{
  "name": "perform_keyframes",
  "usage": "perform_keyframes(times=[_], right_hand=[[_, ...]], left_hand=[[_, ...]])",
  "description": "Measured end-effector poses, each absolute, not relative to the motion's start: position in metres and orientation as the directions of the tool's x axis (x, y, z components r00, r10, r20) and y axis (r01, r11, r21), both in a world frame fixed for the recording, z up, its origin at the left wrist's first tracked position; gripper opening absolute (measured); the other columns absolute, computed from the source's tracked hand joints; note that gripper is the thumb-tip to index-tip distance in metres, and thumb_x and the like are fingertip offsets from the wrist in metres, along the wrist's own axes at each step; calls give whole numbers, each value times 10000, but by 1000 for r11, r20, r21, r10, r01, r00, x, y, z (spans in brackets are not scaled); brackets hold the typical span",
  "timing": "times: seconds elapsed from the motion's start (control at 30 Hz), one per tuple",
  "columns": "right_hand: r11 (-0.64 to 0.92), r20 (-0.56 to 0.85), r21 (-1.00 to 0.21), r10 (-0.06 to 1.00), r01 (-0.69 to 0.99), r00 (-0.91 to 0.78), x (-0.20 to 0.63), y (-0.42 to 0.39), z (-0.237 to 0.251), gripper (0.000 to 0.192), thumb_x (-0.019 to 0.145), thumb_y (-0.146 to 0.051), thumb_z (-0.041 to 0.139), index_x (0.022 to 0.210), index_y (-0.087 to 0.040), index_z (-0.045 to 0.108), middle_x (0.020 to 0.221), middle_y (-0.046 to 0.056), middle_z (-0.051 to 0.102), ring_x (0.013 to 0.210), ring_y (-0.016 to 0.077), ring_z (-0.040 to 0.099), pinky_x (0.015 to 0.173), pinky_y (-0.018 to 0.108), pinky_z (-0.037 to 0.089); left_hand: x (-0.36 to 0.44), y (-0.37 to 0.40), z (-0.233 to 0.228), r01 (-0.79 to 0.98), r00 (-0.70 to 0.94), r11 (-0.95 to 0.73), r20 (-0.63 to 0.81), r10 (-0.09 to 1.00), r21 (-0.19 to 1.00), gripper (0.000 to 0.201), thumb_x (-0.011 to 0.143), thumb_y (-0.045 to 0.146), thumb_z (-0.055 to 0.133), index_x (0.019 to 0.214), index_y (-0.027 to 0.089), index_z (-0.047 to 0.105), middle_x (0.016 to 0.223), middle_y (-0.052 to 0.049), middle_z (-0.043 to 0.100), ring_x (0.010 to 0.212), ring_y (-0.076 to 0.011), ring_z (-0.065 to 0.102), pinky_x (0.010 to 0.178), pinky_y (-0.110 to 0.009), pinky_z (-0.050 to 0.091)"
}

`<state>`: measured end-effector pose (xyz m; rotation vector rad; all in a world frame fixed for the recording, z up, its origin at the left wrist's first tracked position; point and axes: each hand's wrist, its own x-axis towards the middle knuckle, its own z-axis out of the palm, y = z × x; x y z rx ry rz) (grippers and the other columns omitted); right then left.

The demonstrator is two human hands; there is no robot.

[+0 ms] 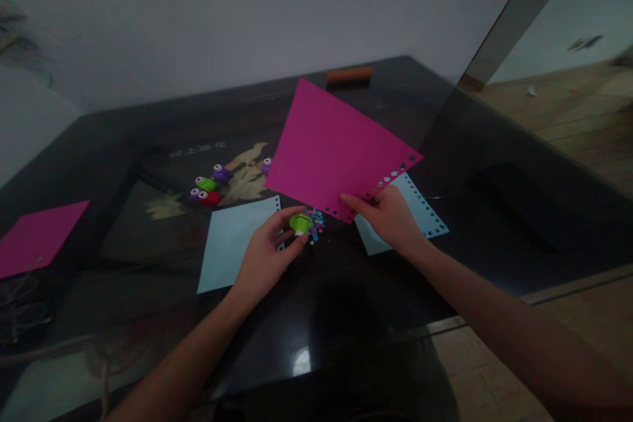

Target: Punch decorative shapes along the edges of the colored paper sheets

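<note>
My left hand [271,244] is closed around a green craft punch [299,224], held low over the dark tabletop. A small heap of blue and pink paper cutouts [315,224] lies right beside the punch. Between thumb and fingers, my right hand [388,214] pinches a magenta sheet of paper [336,145] by its lower edge. Small punched holes run along that sheet's lower right edge and near corner. Beneath it, partly covered, is a light blue sheet [420,211] with holes along its right edge. Another light blue sheet [227,237] lies under my left hand, with holes at its upper right.
Several more craft punches [210,196] in green, red and purple stand at the left beside dried-leaf shapes [244,184]. A magenta sheet [44,237] lies at the far left. An orange-brown roll [349,76] is at the back, near the wall. A dark flat object [529,204] lies right.
</note>
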<state>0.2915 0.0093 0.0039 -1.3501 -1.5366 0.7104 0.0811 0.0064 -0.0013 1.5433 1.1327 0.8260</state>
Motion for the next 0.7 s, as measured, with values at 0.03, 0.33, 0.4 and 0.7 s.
perform_keyframes(times=[0.03, 0.33, 0.4, 0.7], right_hand=[[226, 269, -882, 962, 413, 49, 292, 10, 4, 147, 813, -332, 597, 787, -202, 661, 811, 20, 725, 774, 195, 649, 682, 312, 488], [160, 198, -951, 972, 263, 124, 296, 15, 1, 184, 732, -359, 664, 754, -176, 660, 799, 47, 722, 708, 190, 644, 666, 330, 501], [150, 180, -965, 975, 214, 132, 296, 16, 0, 208, 717, -370, 678, 777, -172, 666, 819, 58, 726, 711, 193, 647, 682, 345, 513], [107, 105, -994, 986, -8, 129, 313, 22, 6, 291, 668, -432, 725, 815, -183, 693, 807, 40, 729, 697, 172, 659, 721, 349, 531]], left_hand=[[81, 6, 0, 245, 329, -44, -40, 944, 969, 373, 775, 270, 633, 1132, 180, 571, 1150, -73, 631, 1041, -199, 608, 942, -362, 469], [81, 4, 6, 199, 343, -47, -25, 939, 979, 318, 870, 384, 507, 1066, 180, 653, 918, -55, 688, 741, -173, 619, 716, -299, 505], [81, 4, 7, 184, 333, -42, -23, 943, 982, 340, 880, 400, 488, 1060, 163, 651, 758, -34, 654, 642, -154, 575, 617, -263, 474], [81, 6, 2, 176, 354, -47, -19, 935, 983, 295, 809, 376, 606, 1035, 186, 608, 725, 1, 603, 629, -140, 541, 557, -228, 404]])
